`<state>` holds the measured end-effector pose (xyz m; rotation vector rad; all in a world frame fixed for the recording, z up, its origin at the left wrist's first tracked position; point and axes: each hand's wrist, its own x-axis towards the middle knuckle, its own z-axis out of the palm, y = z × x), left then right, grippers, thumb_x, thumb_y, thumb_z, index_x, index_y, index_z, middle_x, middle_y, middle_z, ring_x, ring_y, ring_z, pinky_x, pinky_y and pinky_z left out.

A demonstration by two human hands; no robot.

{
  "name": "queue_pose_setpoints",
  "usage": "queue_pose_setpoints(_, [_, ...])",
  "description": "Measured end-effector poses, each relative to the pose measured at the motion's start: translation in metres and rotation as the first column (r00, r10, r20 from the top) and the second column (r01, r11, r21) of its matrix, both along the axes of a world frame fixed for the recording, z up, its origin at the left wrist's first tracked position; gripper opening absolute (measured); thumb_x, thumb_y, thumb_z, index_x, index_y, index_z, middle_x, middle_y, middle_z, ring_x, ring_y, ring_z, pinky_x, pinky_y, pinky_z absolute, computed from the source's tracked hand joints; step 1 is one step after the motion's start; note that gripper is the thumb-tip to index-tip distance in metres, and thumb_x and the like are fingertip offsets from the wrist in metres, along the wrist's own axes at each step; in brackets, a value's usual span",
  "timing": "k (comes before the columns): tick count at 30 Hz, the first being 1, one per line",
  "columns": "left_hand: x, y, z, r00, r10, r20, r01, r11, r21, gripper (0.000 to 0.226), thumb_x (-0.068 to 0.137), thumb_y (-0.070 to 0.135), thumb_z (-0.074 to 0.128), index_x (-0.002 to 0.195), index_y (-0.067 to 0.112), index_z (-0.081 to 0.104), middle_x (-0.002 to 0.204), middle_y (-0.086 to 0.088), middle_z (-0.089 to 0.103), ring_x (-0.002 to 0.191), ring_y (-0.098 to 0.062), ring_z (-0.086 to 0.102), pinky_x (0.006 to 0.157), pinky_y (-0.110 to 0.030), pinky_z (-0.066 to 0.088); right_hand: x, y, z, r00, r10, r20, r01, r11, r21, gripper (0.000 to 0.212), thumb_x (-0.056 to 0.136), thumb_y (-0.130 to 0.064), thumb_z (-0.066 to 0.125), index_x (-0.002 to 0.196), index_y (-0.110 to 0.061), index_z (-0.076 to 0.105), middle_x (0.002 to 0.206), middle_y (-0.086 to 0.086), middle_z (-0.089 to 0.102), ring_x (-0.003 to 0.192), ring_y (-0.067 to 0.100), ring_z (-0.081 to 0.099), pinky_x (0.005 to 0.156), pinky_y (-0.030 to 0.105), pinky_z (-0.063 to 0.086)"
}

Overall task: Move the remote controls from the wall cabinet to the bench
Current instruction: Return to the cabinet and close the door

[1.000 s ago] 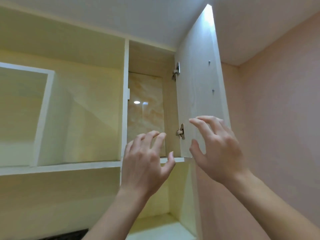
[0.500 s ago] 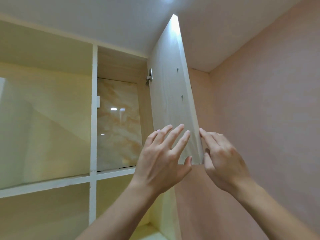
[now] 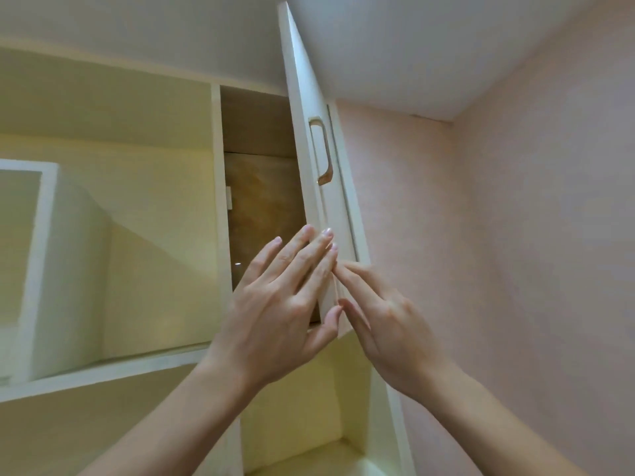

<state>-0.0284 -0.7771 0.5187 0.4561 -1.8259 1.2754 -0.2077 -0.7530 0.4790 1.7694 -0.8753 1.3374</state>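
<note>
The cream wall cabinet (image 3: 216,214) fills the left and middle of the head view. Its narrow right door (image 3: 321,207), with a curved handle (image 3: 321,152), stands partly swung over the compartment with a marbled back panel (image 3: 261,214). My left hand (image 3: 278,314) is flat with fingers apart against the door's lower inner edge. My right hand (image 3: 381,321) touches the door's outer face at the lower corner, fingers extended. Neither hand holds anything. No remote control is visible.
Open cubbies with white shelves (image 3: 103,372) lie to the left and below. A pink wall (image 3: 515,235) runs close on the right, and the white ceiling (image 3: 395,46) is overhead.
The door has swung from wide open toward the cabinet, showing its handle side now. Both hands moved together onto its lower edge.
</note>
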Motion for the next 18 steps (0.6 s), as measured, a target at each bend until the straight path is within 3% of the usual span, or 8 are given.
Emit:
queue_pose_setpoints(3, [0.01, -0.008, 0.002, 0.999, -0.01, 0.043, 0.009, 1.0, 0.013, 0.063, 0.093, 0.037, 0.05, 0.144, 0.001, 0.047, 0.158, -0.014, 0.039, 0.152, -0.023, 0.025, 0.12, -0.049, 0.031, 0.013, -0.02, -0.001, 0.993, 0.104, 0.048, -0.103, 0.994, -0.026, 0.045, 0.104, -0.018, 0.043, 0.149, -0.016, 0.041, 0.149, -0.004, 0.047, 0.13, 0.015, 0.053, 0.095, 0.043, 0.054])
queue_pose_setpoints(9, [0.032, -0.023, 0.004, 0.998, 0.033, 0.048, -0.034, 0.999, 0.014, 0.068, 0.091, 0.038, 0.055, 0.143, -0.004, 0.045, 0.157, -0.018, 0.04, 0.151, -0.025, 0.027, 0.123, -0.044, 0.028, 0.028, -0.053, -0.002, 0.973, 0.211, 0.089, -0.21, 0.977, -0.023, 0.045, 0.105, -0.032, 0.04, 0.15, -0.03, 0.039, 0.149, -0.007, 0.044, 0.133, 0.007, 0.047, 0.102, 0.037, 0.05])
queue_pose_setpoints(13, [0.047, -0.032, 0.004, 0.996, 0.078, 0.039, -0.078, 0.997, 0.003, 0.068, 0.091, 0.039, 0.055, 0.144, -0.003, 0.046, 0.156, -0.017, 0.042, 0.15, -0.026, 0.03, 0.122, -0.043, 0.029, 0.032, -0.075, 0.002, 0.978, 0.204, 0.051, -0.205, 0.979, 0.015, 0.049, 0.103, -0.047, 0.035, 0.152, -0.039, 0.031, 0.156, -0.01, 0.034, 0.142, 0.007, 0.036, 0.109, 0.036, 0.044])
queue_pose_setpoints(18, [0.056, -0.046, 0.001, 0.993, 0.114, 0.013, -0.115, 0.992, 0.058, 0.071, 0.091, 0.039, 0.054, 0.147, -0.002, 0.042, 0.158, -0.014, 0.039, 0.151, -0.024, 0.029, 0.123, -0.042, 0.026, 0.024, -0.102, 0.009, 0.988, 0.157, -0.01, -0.157, 0.987, 0.033, 0.057, 0.101, -0.054, 0.031, 0.154, -0.033, 0.026, 0.163, -0.005, 0.026, 0.151, 0.012, 0.018, 0.118, 0.044, 0.031])
